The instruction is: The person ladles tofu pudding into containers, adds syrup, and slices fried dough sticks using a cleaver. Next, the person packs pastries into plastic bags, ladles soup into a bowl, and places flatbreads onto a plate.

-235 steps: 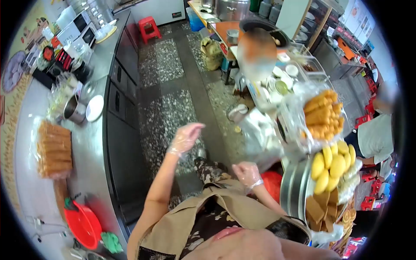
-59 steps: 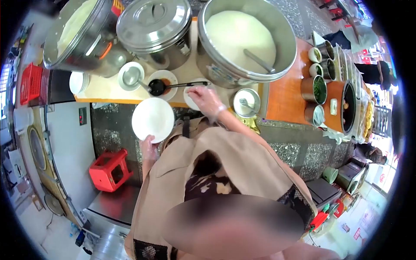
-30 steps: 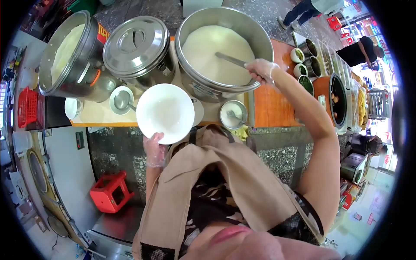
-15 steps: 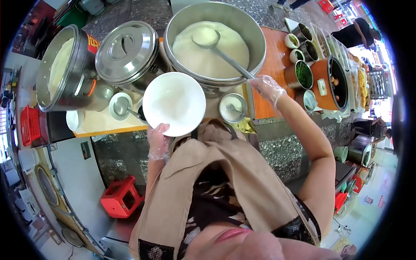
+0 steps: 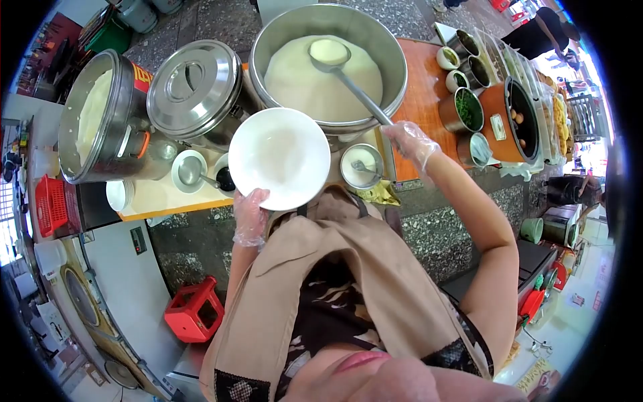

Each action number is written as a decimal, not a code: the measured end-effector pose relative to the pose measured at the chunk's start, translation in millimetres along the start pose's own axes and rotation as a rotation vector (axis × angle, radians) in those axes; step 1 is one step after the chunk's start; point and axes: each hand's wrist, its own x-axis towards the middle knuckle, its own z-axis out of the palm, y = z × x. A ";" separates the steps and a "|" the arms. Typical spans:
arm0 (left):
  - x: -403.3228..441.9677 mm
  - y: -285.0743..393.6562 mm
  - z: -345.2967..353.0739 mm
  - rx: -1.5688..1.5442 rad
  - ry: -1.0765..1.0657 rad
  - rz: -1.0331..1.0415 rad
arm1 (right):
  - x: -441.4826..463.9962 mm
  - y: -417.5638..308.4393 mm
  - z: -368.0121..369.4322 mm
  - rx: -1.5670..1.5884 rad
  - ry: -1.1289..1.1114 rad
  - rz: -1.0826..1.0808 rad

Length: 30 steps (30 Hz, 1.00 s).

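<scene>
My gloved left hand (image 5: 250, 218) grips the lower edge of a white bowl (image 5: 279, 159), whose inside shows no food. The bowl stands off the counter, close to the near rim of a large steel pot (image 5: 400, 74). Pale creamy liquid (image 5: 295, 80) fills much of that pot. In my gloved right hand (image 5: 411, 143) is the handle of a long ladle (image 5: 360, 92), which slants over the pot's right rim. The ladle's round head, over the liquid, holds a pale scoop. A small steel bowl of white granules (image 5: 362, 166) with a spoon stands between my hands.
A lidded steel pot (image 5: 193, 86) and another open pot (image 5: 112, 161) stand left. A spoon lies in a small bowl (image 5: 185, 175) beside stacked dishes (image 5: 119, 194). Right are a container of chopped greens (image 5: 467, 112) and an orange pot with eggs (image 5: 494, 120). A person (image 5: 541, 33) stands far right.
The ladle's head has moved slightly right and up in the view, and its scoop now looks fuller and level. The white bowl has shifted a little to the right.
</scene>
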 end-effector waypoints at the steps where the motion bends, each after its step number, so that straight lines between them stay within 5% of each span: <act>1: 0.4 -0.1 0.4 -0.007 -0.014 -0.004 | -0.7 0.5 0.8 -0.014 0.020 -0.013; 12: 1.0 3.9 0.0 -0.004 -0.052 -0.036 | -1.6 7.6 3.5 -0.082 0.100 -0.075; 15: -0.8 5.8 4.1 0.027 -0.068 -0.048 | -5.3 3.1 3.1 0.154 -0.075 0.002; 17: -1.4 5.1 4.3 0.045 -0.092 -0.048 | -16.7 -3.5 6.8 0.592 -0.067 0.131; 23: -3.4 5.8 10.1 0.139 -0.193 -0.068 | -21.3 3.7 1.7 0.804 -0.281 0.148; 30: 0.3 1.3 3.0 0.249 -0.218 0.008 | -10.7 11.2 13.1 0.578 -0.067 0.033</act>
